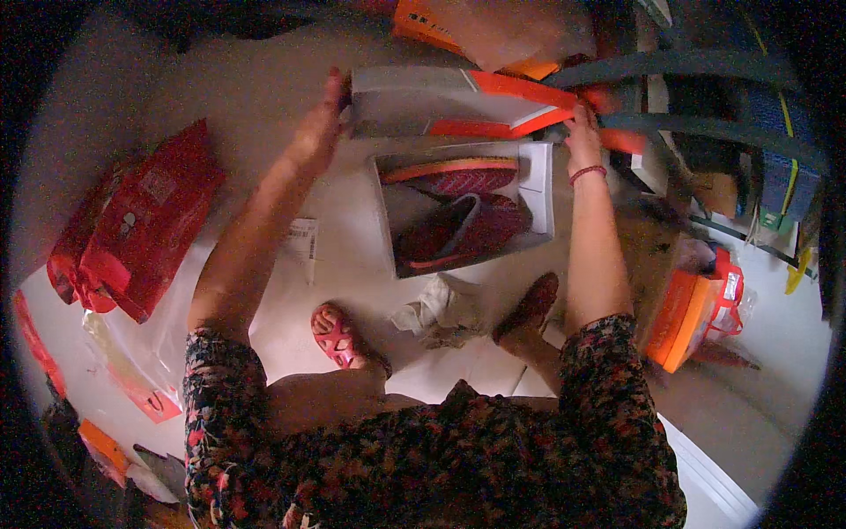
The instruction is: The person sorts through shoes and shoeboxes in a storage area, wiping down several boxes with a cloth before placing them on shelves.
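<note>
Between my two hands a grey and orange-red shoebox lid (456,102) is held up by its ends. My left hand (324,112) grips its left end, and my right hand (583,139), with a red bracelet at the wrist, grips the right end. Below the lid, on the floor, lies an uncovered shoebox (540,182) with pale inner walls. Inside it are two dark red shoes: one shoe (462,173) on its side with the patterned sole showing, the other shoe (476,228) nearer me with its grey collar visible.
Crumpled pale paper (436,304) lies between my feet. Red bags (152,218) and clear plastic packaging (145,344) lie at left. An orange box (681,324) sits at right, below a shelf rack (700,125). More orange packaging (429,30) is at the top.
</note>
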The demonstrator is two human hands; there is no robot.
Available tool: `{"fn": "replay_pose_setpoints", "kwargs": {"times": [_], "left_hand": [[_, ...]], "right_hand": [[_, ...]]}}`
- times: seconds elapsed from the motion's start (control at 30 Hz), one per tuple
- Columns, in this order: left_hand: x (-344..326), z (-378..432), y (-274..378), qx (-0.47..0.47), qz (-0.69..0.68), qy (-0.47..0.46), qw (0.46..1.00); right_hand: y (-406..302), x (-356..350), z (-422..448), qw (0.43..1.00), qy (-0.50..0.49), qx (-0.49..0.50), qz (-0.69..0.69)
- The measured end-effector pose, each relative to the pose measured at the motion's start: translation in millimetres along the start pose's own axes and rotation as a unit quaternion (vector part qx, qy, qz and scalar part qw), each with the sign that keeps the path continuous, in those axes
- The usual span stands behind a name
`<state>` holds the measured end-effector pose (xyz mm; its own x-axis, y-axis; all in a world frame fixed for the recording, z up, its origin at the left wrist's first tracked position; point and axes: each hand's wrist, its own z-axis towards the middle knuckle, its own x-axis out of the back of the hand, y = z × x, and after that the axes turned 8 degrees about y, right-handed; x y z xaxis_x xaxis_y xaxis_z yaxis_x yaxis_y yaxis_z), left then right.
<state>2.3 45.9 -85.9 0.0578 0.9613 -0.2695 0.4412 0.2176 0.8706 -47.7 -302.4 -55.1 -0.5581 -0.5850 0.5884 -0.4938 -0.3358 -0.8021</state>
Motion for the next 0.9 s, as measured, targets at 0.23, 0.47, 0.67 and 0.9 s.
{"fn": "replay_pose_setpoints", "kwargs": {"times": [0.23,0.47,0.67,0.9], "left_hand": [[-15.4,-89.3,-7.5,-0.294,0.217,-0.056,0.929],[-11.4,-140.9,-61.0,-0.343,0.249,-0.218,0.879],[7.9,-129.9,-75.6,-0.077,0.194,0.016,0.978],[4.9,-122.3,-104.5,-0.028,0.228,-0.043,0.972]], "right_hand": [[-3.5,52.6,-72.7,0.982,0.049,-0.108,0.149],[130.0,116.9,-77.9,0.997,-0.005,-0.060,-0.053],[128.2,105.8,-99.0,0.986,-0.128,-0.105,0.000],[134.0,107.2,-94.4,0.978,-0.187,-0.093,0.000]]}}
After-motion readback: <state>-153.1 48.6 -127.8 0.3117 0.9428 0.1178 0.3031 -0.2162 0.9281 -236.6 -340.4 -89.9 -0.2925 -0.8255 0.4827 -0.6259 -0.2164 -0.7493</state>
